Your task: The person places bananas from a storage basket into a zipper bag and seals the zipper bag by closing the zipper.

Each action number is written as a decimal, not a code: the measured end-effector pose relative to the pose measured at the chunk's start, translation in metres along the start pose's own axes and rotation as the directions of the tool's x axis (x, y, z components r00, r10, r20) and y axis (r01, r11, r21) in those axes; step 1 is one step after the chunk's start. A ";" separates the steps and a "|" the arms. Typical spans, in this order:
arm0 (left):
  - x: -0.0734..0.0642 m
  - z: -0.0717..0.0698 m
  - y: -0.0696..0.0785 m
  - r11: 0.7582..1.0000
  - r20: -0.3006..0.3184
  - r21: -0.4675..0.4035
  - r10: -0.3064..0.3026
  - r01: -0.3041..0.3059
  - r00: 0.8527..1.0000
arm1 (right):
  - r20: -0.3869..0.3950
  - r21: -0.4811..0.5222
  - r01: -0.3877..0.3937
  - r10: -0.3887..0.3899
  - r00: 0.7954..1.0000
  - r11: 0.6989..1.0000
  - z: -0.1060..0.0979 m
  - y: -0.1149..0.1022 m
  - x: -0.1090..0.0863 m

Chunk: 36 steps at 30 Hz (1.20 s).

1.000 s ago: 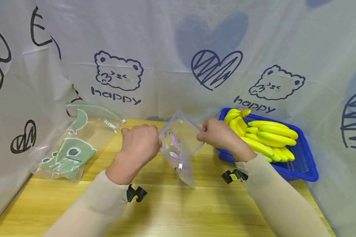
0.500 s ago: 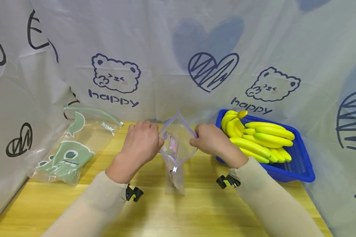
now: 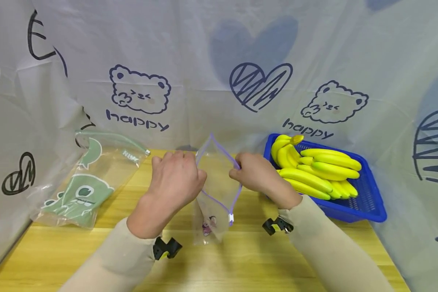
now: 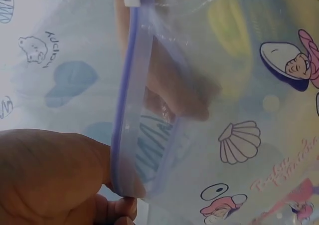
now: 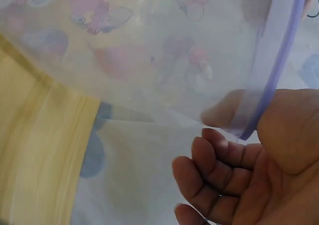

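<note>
A clear zip bag [image 3: 209,229] with a purple rim and printed pink and white figures hangs between both hands over the table, its mouth spread in a diamond. My left hand [image 3: 177,176] pinches the left side of the rim between thumb and fingers. On the opposite side, my right hand [image 3: 257,172] pinches the rim with the thumb inside the bag; in the right wrist view its other fingers [image 5: 214,170] curl loosely below. The white slider [image 3: 231,218] sits at the rim's near corner. Nothing but the print shows inside the bag.
At the left, a clear zip bag [image 3: 91,194] with a green dinosaur print leans against the white curtain [image 3: 200,101]. A blue basket [image 3: 372,202] of yellow bananas [image 3: 332,168] stands at the right. Everything is on a wooden table [image 3: 248,259].
My right hand has come a little left, nearer the left one. The bag's mouth has stretched longer front to back, its slider corner swinging toward me and right. Both hands keep their pinch.
</note>
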<state>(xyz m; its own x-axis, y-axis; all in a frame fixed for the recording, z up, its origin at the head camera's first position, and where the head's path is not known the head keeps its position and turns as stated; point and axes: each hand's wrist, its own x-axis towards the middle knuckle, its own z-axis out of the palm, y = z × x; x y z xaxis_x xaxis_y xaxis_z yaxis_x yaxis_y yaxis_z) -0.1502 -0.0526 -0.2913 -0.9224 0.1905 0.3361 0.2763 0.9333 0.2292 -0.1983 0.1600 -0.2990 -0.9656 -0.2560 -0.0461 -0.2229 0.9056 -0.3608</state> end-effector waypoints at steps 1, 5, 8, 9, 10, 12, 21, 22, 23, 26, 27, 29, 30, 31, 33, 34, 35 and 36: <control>0.001 -0.001 0.001 1.000 0.025 -0.008 -0.018 0.018 1.000 | -0.012 0.008 -0.004 0.004 1.000 1.000 0.001 0.000 -0.001; 0.006 -0.002 0.004 0.998 0.090 -0.032 -0.059 0.062 0.994 | -0.048 0.023 0.008 -0.007 0.999 1.000 0.001 0.000 -0.002; 0.010 0.000 0.004 0.995 0.115 -0.051 -0.079 0.085 0.990 | -0.065 0.041 0.027 -0.024 0.998 0.999 0.001 -0.001 -0.003; 0.011 0.001 0.005 0.994 0.120 -0.055 -0.083 0.090 0.989 | -0.077 0.049 0.033 -0.030 0.997 0.998 0.000 -0.001 -0.004; 0.012 0.001 0.005 0.994 0.124 -0.060 -0.085 0.093 0.989 | -0.084 0.063 0.038 -0.033 0.996 0.997 -0.002 -0.001 -0.005; 0.013 0.002 0.005 0.992 0.127 -0.073 -0.090 0.100 0.988 | -0.116 0.088 0.045 -0.035 0.993 0.995 -0.008 0.004 -0.008; 0.014 0.005 0.003 0.982 0.149 -0.141 -0.109 0.130 0.983 | -0.125 -0.007 -0.054 0.053 0.991 0.999 -0.027 0.078 -0.013; 0.013 0.005 0.003 0.981 0.151 -0.143 -0.110 0.132 0.982 | -0.112 -0.037 -0.069 0.064 0.992 0.997 -0.026 0.089 -0.013; 0.013 0.006 0.002 0.980 0.152 -0.144 -0.112 0.134 0.982 | -0.098 -0.064 -0.081 0.074 0.992 0.995 -0.025 0.099 -0.013; 0.012 0.006 0.001 0.980 0.154 -0.151 -0.109 0.133 0.982 | -0.061 -0.149 -0.089 0.080 0.995 0.985 -0.020 0.130 -0.012; 0.012 0.006 0.001 0.980 0.155 -0.151 -0.108 0.131 0.982 | -0.051 -0.178 -0.084 0.077 0.996 0.980 -0.018 0.139 -0.012; 0.011 0.007 0.001 0.980 0.158 -0.149 -0.107 0.131 0.982 | -0.025 -0.227 -0.076 0.073 0.997 0.971 -0.014 0.154 -0.011; 0.011 0.007 0.000 0.980 0.160 -0.147 -0.106 0.130 0.981 | -0.011 -0.247 -0.072 0.072 0.997 0.966 -0.012 0.160 -0.011; 0.011 0.007 0.000 0.981 0.161 -0.144 -0.106 0.130 0.981 | 0.002 -0.265 -0.070 0.073 0.997 0.962 -0.010 0.166 -0.010; 0.010 0.007 0.000 0.982 0.162 -0.139 -0.105 0.128 0.981 | 0.029 -0.288 -0.070 0.082 0.996 0.955 -0.008 0.175 -0.009; 0.010 0.007 0.000 0.982 0.162 -0.136 -0.105 0.127 0.981 | 0.041 -0.296 -0.070 0.086 0.995 0.952 -0.006 0.179 -0.008; 0.010 0.007 -0.001 0.983 0.161 -0.133 -0.105 0.127 0.981 | 0.051 -0.303 -0.068 0.087 0.995 0.951 -0.006 0.183 -0.007; 0.009 0.007 -0.001 0.983 0.162 -0.131 -0.104 0.126 0.981 | 0.058 -0.309 -0.065 0.087 0.995 0.949 -0.005 0.186 -0.006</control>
<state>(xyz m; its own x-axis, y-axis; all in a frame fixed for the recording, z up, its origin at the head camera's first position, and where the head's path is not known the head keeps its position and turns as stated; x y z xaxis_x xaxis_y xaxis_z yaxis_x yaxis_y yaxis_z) -0.1610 -0.0495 -0.2945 -0.9777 0.1390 0.1577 0.1908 0.9018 0.3877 -0.2345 0.3316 -0.3612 -0.9718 -0.1959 -0.1314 -0.1906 0.9803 -0.0518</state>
